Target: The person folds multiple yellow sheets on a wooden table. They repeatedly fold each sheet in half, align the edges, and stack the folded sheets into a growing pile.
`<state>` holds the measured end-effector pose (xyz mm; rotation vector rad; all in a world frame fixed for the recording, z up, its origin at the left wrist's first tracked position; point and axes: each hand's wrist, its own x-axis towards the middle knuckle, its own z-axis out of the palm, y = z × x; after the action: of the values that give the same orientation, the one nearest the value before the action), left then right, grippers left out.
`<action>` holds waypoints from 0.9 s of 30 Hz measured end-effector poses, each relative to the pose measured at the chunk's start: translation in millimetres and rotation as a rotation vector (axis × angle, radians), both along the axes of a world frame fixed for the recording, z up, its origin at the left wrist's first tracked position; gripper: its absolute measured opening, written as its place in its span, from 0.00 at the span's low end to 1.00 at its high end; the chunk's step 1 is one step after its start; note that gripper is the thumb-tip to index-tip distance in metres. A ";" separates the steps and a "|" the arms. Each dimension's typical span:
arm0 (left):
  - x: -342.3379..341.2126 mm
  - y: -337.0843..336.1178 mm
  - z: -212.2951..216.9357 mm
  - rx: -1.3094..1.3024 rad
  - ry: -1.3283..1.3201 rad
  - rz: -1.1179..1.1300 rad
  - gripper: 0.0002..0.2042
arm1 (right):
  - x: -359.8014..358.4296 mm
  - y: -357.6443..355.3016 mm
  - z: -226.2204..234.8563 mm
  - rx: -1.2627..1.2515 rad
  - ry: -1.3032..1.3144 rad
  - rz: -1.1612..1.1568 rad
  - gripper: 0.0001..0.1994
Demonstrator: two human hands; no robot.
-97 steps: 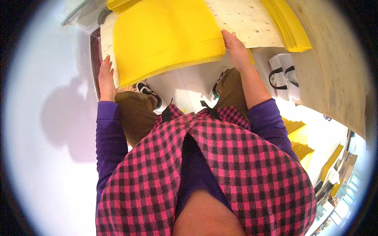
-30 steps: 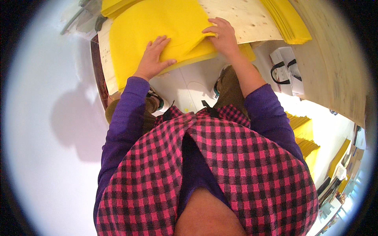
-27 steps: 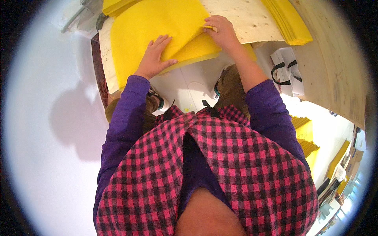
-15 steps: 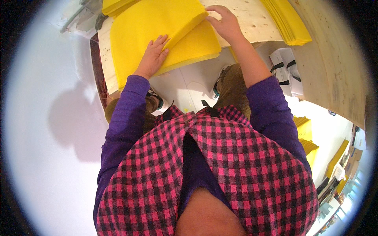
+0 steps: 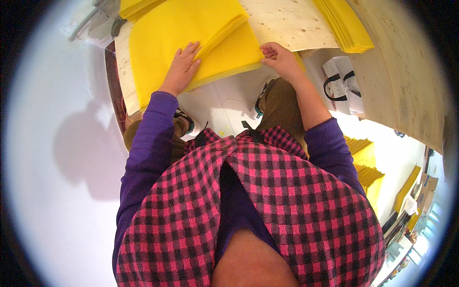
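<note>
A stack of thin yellow sheets (image 5: 165, 40), fabric-like, lies on the pale wooden table in front of me. Its top layer is folded back, so a slanting edge runs up to the right, over a lower layer (image 5: 234, 55) that reaches past the table's near edge. My left hand (image 5: 181, 69) rests on the top layer with fingers stretched out, fingertips by the slanting edge. Just off the right edge of the lower layer is my right hand (image 5: 279, 60), fingers bent, thumb apart from the index finger, and nothing visible between them.
Another pile of yellow sheets (image 5: 346, 28) lies at the right on the wooden table (image 5: 287, 24). Below it stands a white bag with black handles (image 5: 342, 83). More yellow stacks (image 5: 366, 162) are lower right. A white wall (image 5: 57, 95) borders the left.
My right hand has left the raised corner of the top layer and come nearer and to the right, beside the lower layer. The left hand stays on the sheets.
</note>
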<state>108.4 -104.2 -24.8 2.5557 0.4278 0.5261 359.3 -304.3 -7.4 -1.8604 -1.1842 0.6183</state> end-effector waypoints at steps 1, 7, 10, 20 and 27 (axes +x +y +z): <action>-0.2 -0.1 0.3 0.000 0.001 -0.001 0.20 | -0.3 1.5 -1.5 -0.019 0.002 -0.024 0.18; 0.7 -0.7 1.3 -0.006 0.007 -0.006 0.20 | 0.9 10.9 -7.9 -0.057 0.018 -0.104 0.22; 1.3 -1.4 1.4 -0.004 0.003 -0.005 0.20 | 1.9 12.4 -7.7 -0.019 0.007 -0.113 0.22; 0.2 0.9 0.9 -0.001 0.064 -0.022 0.23 | -1.8 25.5 -0.7 0.154 -0.258 -0.049 0.22; -0.6 1.5 0.6 -0.008 0.061 -0.026 0.23 | -4.2 33.6 9.1 0.232 -0.315 -0.010 0.15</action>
<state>107.7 -102.7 -24.3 2.5713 0.4172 0.4374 355.0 -270.7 1.7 -1.8032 -1.3829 0.1733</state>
